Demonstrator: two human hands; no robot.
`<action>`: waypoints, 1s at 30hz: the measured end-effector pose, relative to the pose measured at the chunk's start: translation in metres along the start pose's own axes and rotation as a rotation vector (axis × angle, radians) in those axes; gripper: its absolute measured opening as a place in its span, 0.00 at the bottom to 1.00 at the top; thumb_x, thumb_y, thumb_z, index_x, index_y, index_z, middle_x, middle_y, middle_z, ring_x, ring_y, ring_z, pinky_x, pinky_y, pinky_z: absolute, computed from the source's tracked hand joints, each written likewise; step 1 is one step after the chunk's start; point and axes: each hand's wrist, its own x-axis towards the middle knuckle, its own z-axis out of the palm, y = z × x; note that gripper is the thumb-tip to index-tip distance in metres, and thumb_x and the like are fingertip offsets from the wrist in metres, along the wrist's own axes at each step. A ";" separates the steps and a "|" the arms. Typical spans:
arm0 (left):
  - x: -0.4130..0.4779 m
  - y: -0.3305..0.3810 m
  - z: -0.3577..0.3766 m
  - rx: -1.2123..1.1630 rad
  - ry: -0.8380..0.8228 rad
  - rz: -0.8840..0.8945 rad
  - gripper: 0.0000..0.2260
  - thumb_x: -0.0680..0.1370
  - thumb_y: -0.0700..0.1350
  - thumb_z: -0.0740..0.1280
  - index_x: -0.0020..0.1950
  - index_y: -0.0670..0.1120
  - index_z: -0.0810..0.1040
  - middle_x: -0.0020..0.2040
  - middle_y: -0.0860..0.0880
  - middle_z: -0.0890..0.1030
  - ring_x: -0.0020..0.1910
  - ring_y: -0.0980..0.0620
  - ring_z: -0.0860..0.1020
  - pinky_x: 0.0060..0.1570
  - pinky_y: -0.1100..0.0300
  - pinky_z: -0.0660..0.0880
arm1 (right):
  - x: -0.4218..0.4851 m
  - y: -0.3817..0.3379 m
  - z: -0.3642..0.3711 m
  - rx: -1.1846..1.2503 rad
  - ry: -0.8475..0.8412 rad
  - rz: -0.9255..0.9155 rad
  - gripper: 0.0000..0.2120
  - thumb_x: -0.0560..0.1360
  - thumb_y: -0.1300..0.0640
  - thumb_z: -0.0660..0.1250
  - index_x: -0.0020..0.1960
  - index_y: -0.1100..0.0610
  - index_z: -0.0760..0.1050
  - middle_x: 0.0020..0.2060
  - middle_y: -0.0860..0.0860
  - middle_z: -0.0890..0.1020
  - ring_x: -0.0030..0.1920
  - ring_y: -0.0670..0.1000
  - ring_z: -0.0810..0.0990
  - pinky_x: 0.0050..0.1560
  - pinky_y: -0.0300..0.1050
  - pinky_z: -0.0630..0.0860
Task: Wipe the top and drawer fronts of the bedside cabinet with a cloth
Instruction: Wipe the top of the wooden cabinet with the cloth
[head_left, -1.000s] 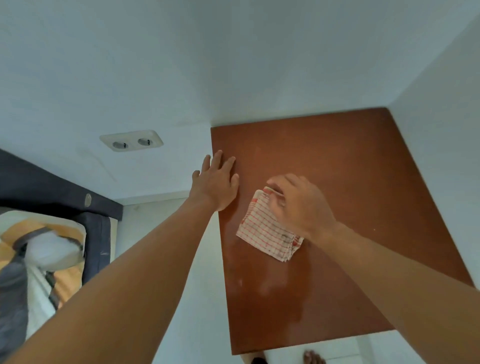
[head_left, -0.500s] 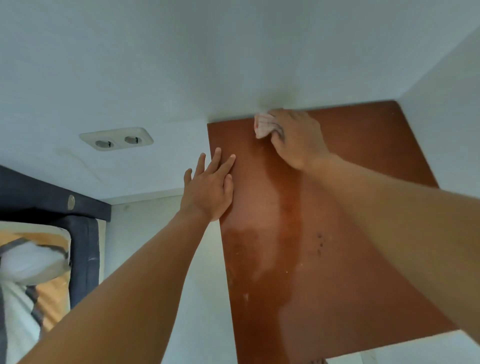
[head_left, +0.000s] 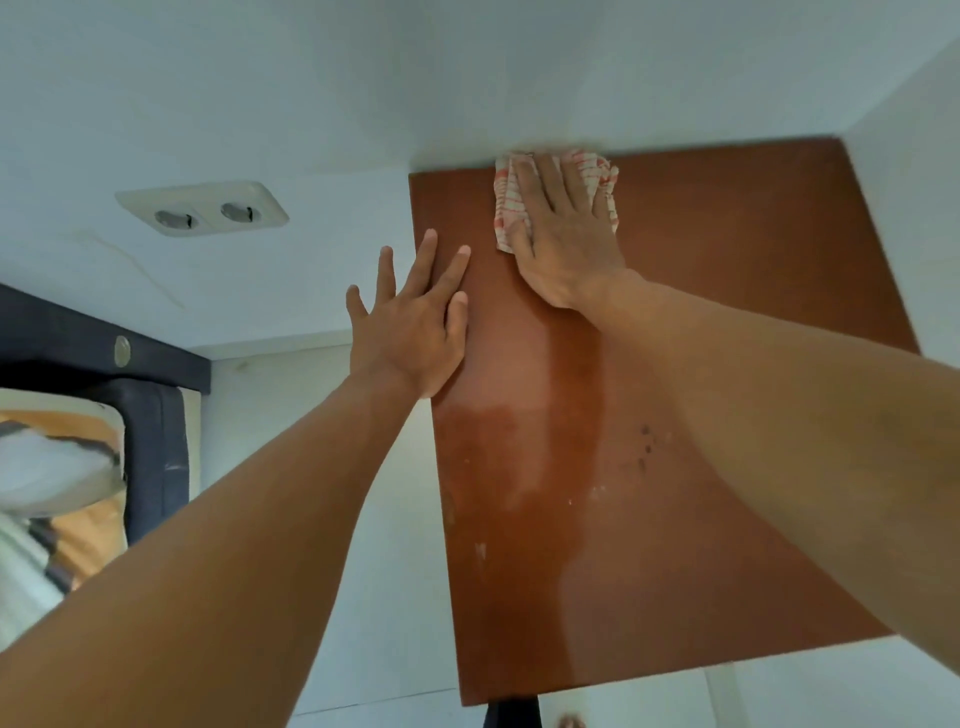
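The left hand (head_left: 410, 332) was laid flat on the near-left edge of the reddish-brown cabinet top (head_left: 727, 312), fingers (head_left: 423, 260) spread and holding nothing. Further back, the red-striped cloth (head_left: 506, 208) was pressed against the top's far edge, at the wall, under the right hand (head_left: 563, 234), its fingers extended flat over it.

The reddish-brown cabinet top (head_left: 727, 364) is covered, beneath the flat right hand (head_left: 563, 244), by a red-checked cloth (head_left: 506, 208) at its far edge.
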 end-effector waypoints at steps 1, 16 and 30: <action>0.001 0.002 -0.002 0.013 -0.006 -0.006 0.24 0.85 0.58 0.44 0.83 0.64 0.46 0.84 0.57 0.43 0.83 0.41 0.42 0.76 0.30 0.48 | -0.006 0.001 0.000 0.005 -0.008 -0.008 0.32 0.84 0.44 0.47 0.84 0.52 0.44 0.84 0.52 0.47 0.83 0.57 0.43 0.81 0.64 0.45; -0.077 0.036 0.011 -0.072 0.018 -0.134 0.27 0.85 0.59 0.44 0.84 0.55 0.49 0.85 0.49 0.47 0.83 0.42 0.43 0.76 0.32 0.49 | -0.223 0.009 0.031 0.025 -0.085 -0.179 0.36 0.79 0.39 0.40 0.84 0.51 0.44 0.84 0.51 0.46 0.83 0.55 0.39 0.80 0.60 0.38; -0.239 0.057 0.052 -0.216 0.002 -0.215 0.28 0.86 0.58 0.45 0.84 0.48 0.54 0.85 0.49 0.53 0.83 0.43 0.47 0.76 0.32 0.56 | -0.451 0.023 0.075 0.206 0.118 -0.408 0.29 0.75 0.64 0.61 0.77 0.56 0.70 0.76 0.53 0.72 0.78 0.54 0.67 0.71 0.58 0.74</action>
